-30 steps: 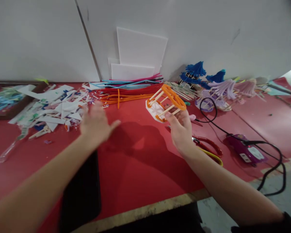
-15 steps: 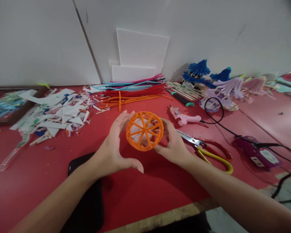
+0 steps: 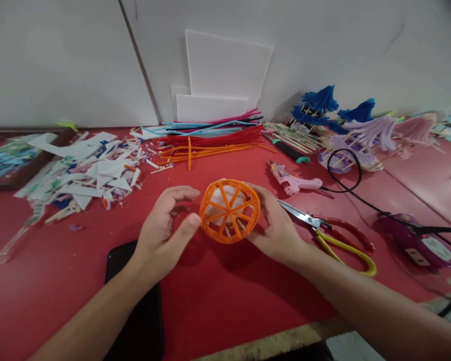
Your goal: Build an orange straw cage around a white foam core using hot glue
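Note:
In front of me is a small round craft piece (image 3: 230,210), its orange face made like a spoked wheel, apparently of pipe cleaner. Whitish material and thin sticks show between the spokes. My right hand (image 3: 276,223) grips it from the right, with the fingertips partly hidden behind it. On the other side my left hand (image 3: 169,225) is open, fingers bent and apart from the thumb. The left thumb tip lies close to the orange rim; whether it touches I cannot tell.
Scissors (image 3: 315,223) and a pink glue gun (image 3: 295,181) lie to the right, near a purple power box (image 3: 417,240). A black phone (image 3: 139,311) is at lower left, beyond it scraps (image 3: 93,175). Pipe cleaners (image 3: 214,135) lie behind, blue craft roofs (image 3: 319,103) at back right.
My left hand has drawn slightly left, its fingers curling and its thumb rising toward the rim. The orange piece has tilted a little in my right hand. The view has shifted slightly.

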`<state>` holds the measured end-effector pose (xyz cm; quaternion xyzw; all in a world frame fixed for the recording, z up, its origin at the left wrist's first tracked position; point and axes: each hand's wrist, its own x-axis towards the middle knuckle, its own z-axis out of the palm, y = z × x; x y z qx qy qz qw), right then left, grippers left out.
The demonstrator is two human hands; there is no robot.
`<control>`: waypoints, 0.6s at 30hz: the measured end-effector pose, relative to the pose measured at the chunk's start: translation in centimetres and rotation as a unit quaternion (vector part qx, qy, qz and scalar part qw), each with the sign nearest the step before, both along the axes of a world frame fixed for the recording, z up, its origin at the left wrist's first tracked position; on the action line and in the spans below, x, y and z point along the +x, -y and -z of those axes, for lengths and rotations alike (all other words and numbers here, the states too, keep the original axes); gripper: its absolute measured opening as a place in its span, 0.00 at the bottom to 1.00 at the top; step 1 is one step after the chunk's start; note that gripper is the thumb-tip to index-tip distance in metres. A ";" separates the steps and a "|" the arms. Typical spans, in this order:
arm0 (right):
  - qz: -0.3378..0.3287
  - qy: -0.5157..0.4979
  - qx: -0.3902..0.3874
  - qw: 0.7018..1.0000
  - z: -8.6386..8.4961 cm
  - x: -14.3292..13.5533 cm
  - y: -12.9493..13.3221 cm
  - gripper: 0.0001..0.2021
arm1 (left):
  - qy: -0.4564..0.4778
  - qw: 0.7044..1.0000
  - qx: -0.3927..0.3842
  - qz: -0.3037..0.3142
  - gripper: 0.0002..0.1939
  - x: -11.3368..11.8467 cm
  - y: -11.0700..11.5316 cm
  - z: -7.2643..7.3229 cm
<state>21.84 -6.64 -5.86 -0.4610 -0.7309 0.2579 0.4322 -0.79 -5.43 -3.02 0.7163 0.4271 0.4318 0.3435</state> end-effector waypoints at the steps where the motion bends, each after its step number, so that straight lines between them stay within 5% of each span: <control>1: 0.007 0.005 0.002 1.000 0.1 0.1 -0.1 0.29 | -0.002 1.000 -0.010 -0.018 0.15 0.0 -0.1 -0.2; 7: -0.009 0.051 0.028 0.998 -0.1 0.3 -0.2 0.31 | -0.001 0.997 -0.076 0.000 0.10 0.3 -0.4 -0.6; 14: -0.111 0.061 0.016 0.992 -1.5 1.1 -0.2 0.32 | 0.055 0.988 -0.142 0.023 0.15 0.2 -0.2 -0.3; 18: -0.033 -0.080 -0.028 0.996 -2.3 1.4 -0.2 0.10 | 0.079 0.979 -0.188 0.015 0.17 0.3 -0.3 -0.2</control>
